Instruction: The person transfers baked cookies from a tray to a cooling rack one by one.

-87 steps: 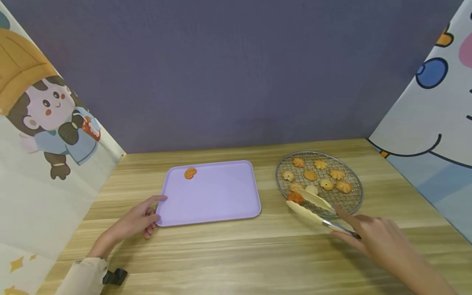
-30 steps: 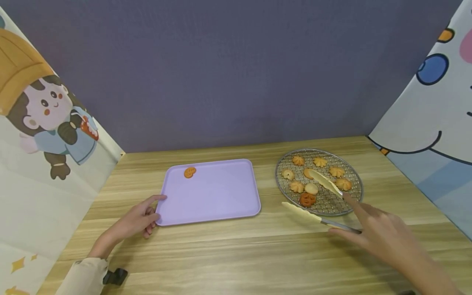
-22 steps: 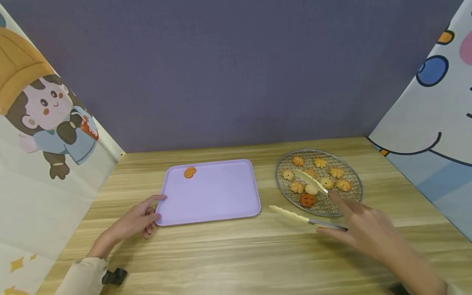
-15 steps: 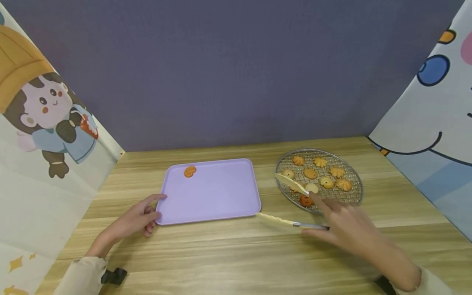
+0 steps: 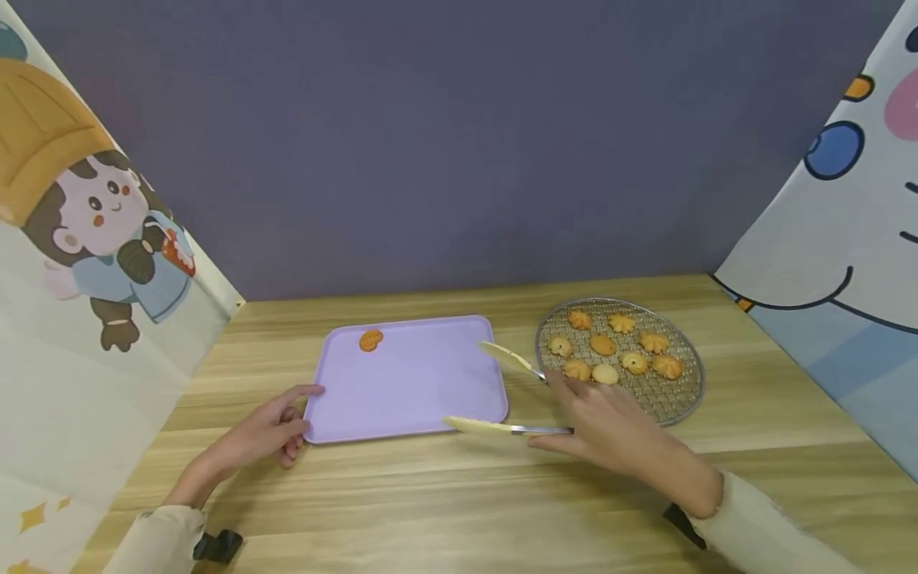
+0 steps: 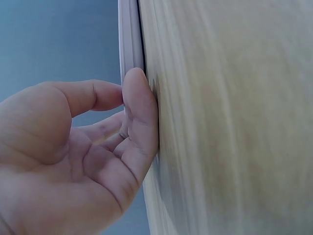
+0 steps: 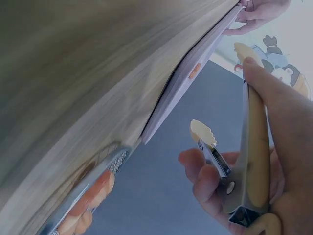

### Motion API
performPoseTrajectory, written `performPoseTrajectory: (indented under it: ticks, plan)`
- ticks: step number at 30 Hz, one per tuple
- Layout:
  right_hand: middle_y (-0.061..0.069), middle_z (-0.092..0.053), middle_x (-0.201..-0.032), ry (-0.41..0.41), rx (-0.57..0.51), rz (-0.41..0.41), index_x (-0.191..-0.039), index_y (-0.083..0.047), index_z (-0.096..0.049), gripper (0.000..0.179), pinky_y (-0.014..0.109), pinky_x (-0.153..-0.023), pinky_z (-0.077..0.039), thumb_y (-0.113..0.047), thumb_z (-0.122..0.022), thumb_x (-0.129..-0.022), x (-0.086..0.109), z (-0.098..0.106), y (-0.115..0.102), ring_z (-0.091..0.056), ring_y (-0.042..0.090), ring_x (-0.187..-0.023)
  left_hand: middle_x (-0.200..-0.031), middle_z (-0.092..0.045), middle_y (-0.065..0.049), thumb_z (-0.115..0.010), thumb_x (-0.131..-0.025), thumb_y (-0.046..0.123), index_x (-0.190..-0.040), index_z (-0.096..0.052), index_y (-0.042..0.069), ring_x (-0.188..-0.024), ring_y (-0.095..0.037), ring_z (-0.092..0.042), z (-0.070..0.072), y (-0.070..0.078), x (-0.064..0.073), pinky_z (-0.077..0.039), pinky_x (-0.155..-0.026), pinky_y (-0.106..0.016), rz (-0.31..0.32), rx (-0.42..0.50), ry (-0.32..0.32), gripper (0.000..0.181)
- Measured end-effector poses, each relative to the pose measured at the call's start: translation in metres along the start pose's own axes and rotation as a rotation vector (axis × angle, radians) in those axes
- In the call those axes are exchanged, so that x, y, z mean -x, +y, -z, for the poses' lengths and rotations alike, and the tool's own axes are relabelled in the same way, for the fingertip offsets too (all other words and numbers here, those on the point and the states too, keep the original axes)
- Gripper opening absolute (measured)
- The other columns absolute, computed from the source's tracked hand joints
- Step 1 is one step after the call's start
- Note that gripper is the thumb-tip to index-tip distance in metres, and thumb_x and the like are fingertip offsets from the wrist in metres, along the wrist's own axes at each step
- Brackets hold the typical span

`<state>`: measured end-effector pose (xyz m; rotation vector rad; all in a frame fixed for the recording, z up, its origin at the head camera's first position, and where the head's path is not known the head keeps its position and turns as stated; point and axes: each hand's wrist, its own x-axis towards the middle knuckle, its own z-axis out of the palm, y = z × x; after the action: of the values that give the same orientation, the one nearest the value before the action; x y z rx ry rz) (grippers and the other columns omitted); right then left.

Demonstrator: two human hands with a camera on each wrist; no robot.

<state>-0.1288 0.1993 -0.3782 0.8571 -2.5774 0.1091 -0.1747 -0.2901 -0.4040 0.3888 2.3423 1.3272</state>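
Observation:
In the head view my left hand (image 5: 265,434) is at the near left corner of a lilac tray (image 5: 409,391). Thumb and fingers pinch its rim, as the left wrist view shows the tray edge (image 6: 131,39) between them. A brown pretzel-shaped cookie (image 5: 370,340) lies near the tray's back left corner. My right hand (image 5: 610,426) grips metal tongs with pale yellow scalloped tips (image 5: 479,426). The tips stand apart with nothing between them, over the tray's right part and front edge. Behind that hand, a round wire rack (image 5: 660,410) bears several cookies (image 5: 602,344); its near left part is hidden.
A wooden tabletop (image 5: 445,510) lies under everything. A dark purple-grey wall (image 5: 459,159) closes off the back. Cartoon-printed panels stand at the left (image 5: 93,399) and right (image 5: 846,319).
My right hand has carried the spread tongs leftward from over the rack to over the tray. The reddish pretzel cookie at the rack's near side is now out of sight behind it. My left hand stays put.

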Motion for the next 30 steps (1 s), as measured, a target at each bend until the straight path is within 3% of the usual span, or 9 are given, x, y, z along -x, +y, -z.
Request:
performPoseTrajectory:
  ticks: [5, 14, 19, 26, 30]
  plan:
    - [0.016, -0.071, -0.087, -0.04, -0.004, 0.02, -0.135, 0.004, -0.056, 0.097, 0.012, -0.035, -0.025, -0.072, -0.07, -0.076, -0.024, -0.015, -0.008, -0.041, 0.005, -0.042, -0.074, -0.054, -0.012, -0.05, -0.101, 0.002, -0.153, -0.023, -0.004, -0.058, -0.016, -0.056, -0.003, 0.0, 0.002, -0.056, -0.05, -0.032, -0.006, 0.004, -0.005, 0.058]
    - [0.009, -0.064, -0.075, -0.211, -0.057, -0.029, -0.136, 0.007, -0.055, 0.099, 0.022, -0.037, -0.034, -0.073, -0.066, -0.079, -0.066, -0.034, -0.026, -0.044, 0.01, -0.048, -0.074, -0.054, -0.012, -0.048, -0.102, 0.002, -0.153, -0.023, -0.003, -0.058, -0.015, -0.055, -0.003, -0.001, 0.002, -0.055, -0.049, -0.03, -0.007, 0.011, 0.004, 0.057]
    - [0.006, -0.06, -0.066, -0.224, -0.05, -0.029, -0.128, 0.007, -0.06, 0.094, 0.024, -0.035, -0.036, -0.072, -0.068, -0.078, -0.085, -0.043, -0.036, -0.047, 0.012, -0.045, -0.075, -0.053, -0.012, -0.048, -0.102, 0.002, -0.153, -0.023, -0.002, -0.058, -0.015, -0.054, -0.004, -0.003, 0.001, -0.054, -0.049, -0.029, -0.009, 0.021, 0.002, 0.058]
    - [0.013, -0.066, -0.071, -0.211, -0.048, -0.012, -0.115, 0.012, -0.065, 0.087, 0.024, -0.036, -0.044, -0.067, -0.07, -0.08, -0.117, -0.055, -0.048, -0.053, 0.015, -0.047, -0.075, -0.054, -0.012, -0.049, -0.102, 0.003, -0.153, -0.023, -0.002, -0.058, -0.016, -0.055, -0.003, -0.004, 0.0, -0.055, -0.05, -0.031, -0.003, 0.004, 0.012, 0.058]
    - [0.007, -0.062, -0.07, -0.188, -0.058, -0.008, -0.098, 0.005, -0.069, 0.072, 0.025, -0.04, -0.045, -0.065, -0.073, -0.079, -0.136, -0.066, -0.048, -0.051, 0.013, -0.048, -0.076, -0.054, -0.012, -0.049, -0.102, 0.003, -0.153, -0.023, -0.002, -0.059, -0.017, -0.055, -0.003, 0.001, -0.001, -0.056, -0.051, -0.031, 0.005, -0.013, 0.014, 0.058]
